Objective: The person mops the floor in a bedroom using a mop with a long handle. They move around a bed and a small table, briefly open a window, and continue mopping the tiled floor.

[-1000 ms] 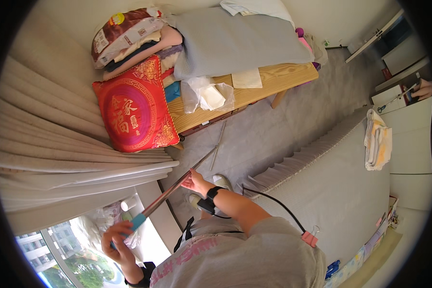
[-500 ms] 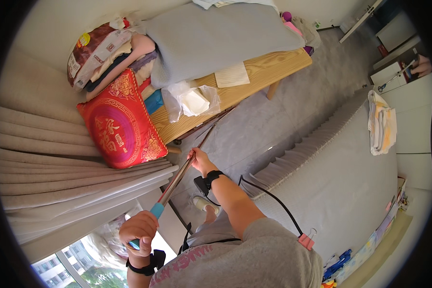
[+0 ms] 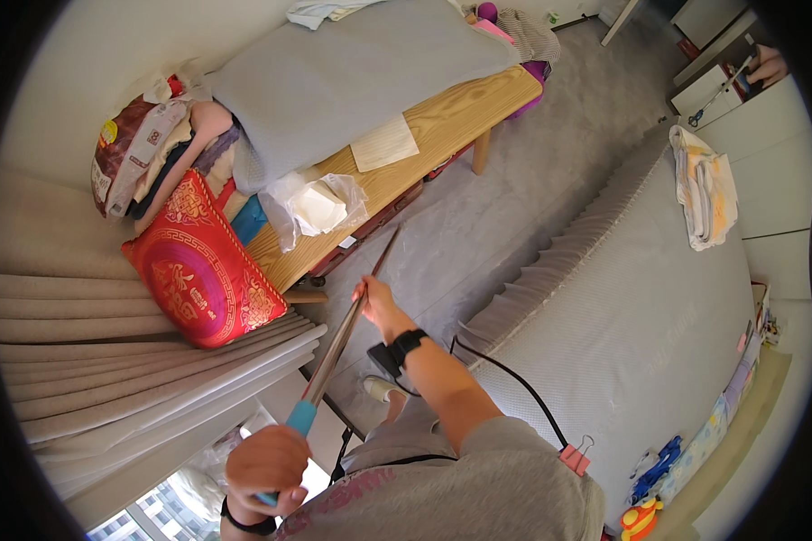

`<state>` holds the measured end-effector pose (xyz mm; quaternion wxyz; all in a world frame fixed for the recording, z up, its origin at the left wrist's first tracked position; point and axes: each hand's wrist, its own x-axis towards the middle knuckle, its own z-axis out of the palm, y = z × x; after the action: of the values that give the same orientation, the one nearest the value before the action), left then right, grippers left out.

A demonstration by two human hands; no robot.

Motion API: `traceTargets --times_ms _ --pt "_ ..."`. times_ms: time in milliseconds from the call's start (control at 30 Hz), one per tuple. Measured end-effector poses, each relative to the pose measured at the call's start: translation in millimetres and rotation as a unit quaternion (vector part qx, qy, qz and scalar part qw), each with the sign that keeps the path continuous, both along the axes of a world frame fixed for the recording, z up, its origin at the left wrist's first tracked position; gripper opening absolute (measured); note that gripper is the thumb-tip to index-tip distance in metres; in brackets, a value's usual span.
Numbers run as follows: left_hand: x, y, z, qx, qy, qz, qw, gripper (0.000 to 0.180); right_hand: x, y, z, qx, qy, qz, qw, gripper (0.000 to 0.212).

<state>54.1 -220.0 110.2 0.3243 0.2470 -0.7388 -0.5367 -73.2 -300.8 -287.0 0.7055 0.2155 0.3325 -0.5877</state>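
Observation:
A long metal pole point(image 3: 337, 347) with a teal grip point(image 3: 301, 417) slants away from me over the floor. My left hand point(image 3: 266, 467) is wrapped round its near end at the teal part, at the lower left. Farther up the shaft, my right hand point(image 3: 375, 302) is closed on the bare metal. The far end of the pole reaches over the grey floor beside the wooden bench point(image 3: 451, 113); I cannot make out what, if anything, is fixed to it. A black band with a device point(image 3: 397, 352) is on my right wrist.
On the bench lie a grey mat point(image 3: 361, 77), a sheet of paper point(image 3: 385, 142) and a plastic bag point(image 3: 320, 207). A red cushion point(image 3: 206, 266) leans by the curtain point(image 3: 135, 347). A grey-covered bed point(image 3: 604, 352) with folded cloth point(image 3: 704, 187) stands right, over grey floor point(image 3: 523, 198).
The view has shifted, so bench and cushion sit farther left. Relative to the bench, the pole has swung right, its far end now over open floor. Both hands keep hold.

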Motion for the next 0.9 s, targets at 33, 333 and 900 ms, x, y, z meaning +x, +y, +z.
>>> traceTargets --times_ms 33,333,900 --pt "-11.2 -7.0 -10.2 -0.034 -0.024 0.017 0.999 0.019 -12.9 -14.6 -2.1 -0.003 0.021 0.004 1.0 0.018" --pt "-39.0 -20.6 -10.1 -0.006 0.003 -0.13 0.991 0.019 -28.9 29.1 -13.3 0.015 0.077 -0.055 0.995 0.012" --pt "-96.0 -61.7 -57.0 -0.049 0.024 -0.054 0.997 0.016 -128.8 -56.0 -50.2 0.009 0.145 -0.06 0.988 0.012"
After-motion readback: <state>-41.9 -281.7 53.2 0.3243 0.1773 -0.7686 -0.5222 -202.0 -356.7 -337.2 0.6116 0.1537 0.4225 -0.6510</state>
